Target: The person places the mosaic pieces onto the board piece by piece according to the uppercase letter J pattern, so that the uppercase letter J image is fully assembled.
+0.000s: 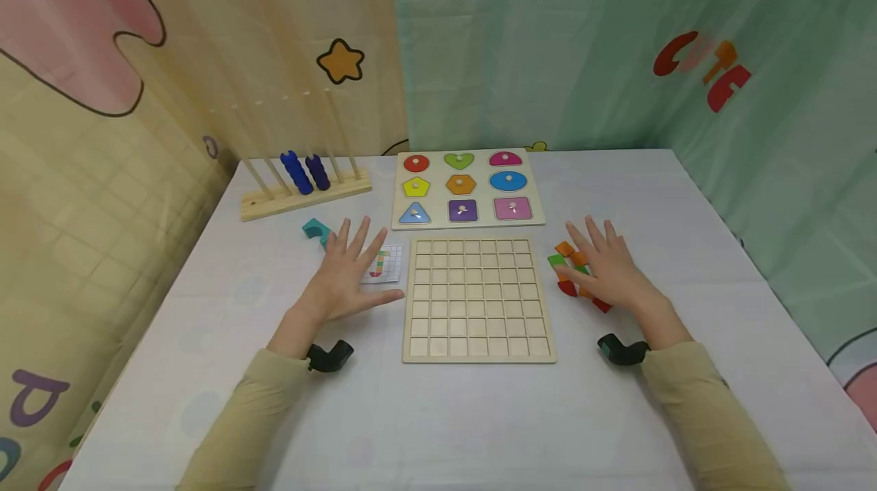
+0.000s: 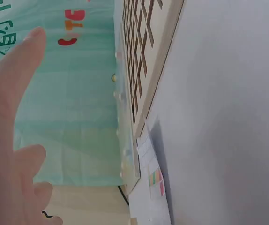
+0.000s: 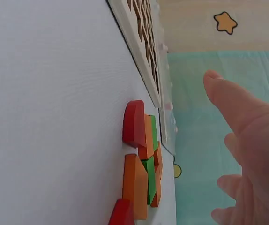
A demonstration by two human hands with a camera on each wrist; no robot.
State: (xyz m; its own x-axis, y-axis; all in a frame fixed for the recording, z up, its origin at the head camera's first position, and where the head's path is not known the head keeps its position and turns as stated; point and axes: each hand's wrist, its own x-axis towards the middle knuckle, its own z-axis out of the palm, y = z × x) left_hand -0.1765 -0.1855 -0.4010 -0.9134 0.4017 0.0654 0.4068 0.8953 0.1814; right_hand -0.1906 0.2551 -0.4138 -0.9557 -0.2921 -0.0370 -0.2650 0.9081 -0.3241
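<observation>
My left hand (image 1: 345,278) spreads its fingers over the left part of the table, partly covering a small pattern card (image 1: 389,264) with a printed grid and coloured squares. My right hand (image 1: 607,272), fingers also spread and holding nothing, hovers above several small blocks. Among them are a red rounded block (image 3: 134,123), an orange block (image 3: 135,183) and a green block (image 3: 151,180). Between the hands lies a wooden grid board (image 1: 478,301), its square cells bare. In the left wrist view, the card (image 2: 149,164) stands slightly raised beside the board's edge.
Behind the grid board lies a knobbed shape puzzle (image 1: 468,188). A wooden peg stand (image 1: 308,196) with blue and purple pieces is at the back left. A teal curved piece (image 1: 315,229) sits near my left fingers. Patterned curtains (image 1: 534,42) surround the table.
</observation>
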